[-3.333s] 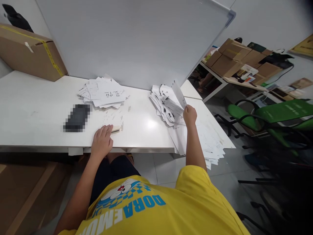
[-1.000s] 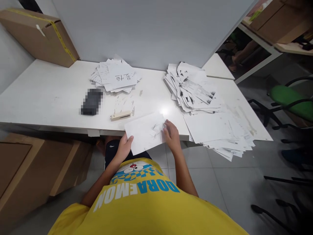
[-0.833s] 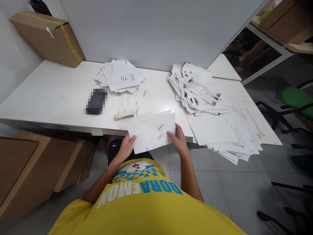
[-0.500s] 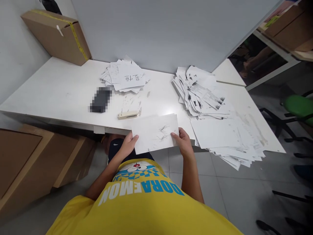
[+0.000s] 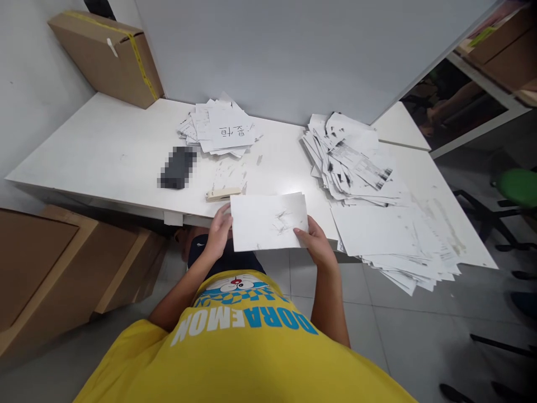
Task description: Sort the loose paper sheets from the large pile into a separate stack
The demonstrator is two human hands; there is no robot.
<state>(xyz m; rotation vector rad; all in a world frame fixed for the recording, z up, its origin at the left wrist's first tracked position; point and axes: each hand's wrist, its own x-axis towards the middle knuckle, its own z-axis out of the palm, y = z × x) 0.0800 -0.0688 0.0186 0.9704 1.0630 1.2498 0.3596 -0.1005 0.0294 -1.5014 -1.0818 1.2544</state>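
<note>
Several white sheets of paper (image 5: 260, 224), nearly lined up with one another, are held over the desk's front edge. Grey scribble-like marks show on the front sheet. My right hand (image 5: 321, 243) grips their right end, thumb on the front and fingers behind. At the left end, my left hand (image 5: 218, 232) has its curled fingers and thumb against the short edge; its fingertips are partly hidden. Just beyond the sheets lies a cream stapler (image 5: 224, 193) on the white desk (image 5: 126, 151), partly covered by the paper's upper corner.
A paper pile with handwritten characters (image 5: 230, 131) lies at the back. To the right are a messy pile of ink-smudged paper (image 5: 348, 162) and fanned sheets (image 5: 377, 229) overhanging the edge. A pixelated dark object (image 5: 178, 168) and a cardboard box (image 5: 109, 56) are left.
My right hand has brought paper from the right piles, and my left hand has left the stapler. The sheets have become level and better aligned; my left thumb has slid off their front to the edge.
</note>
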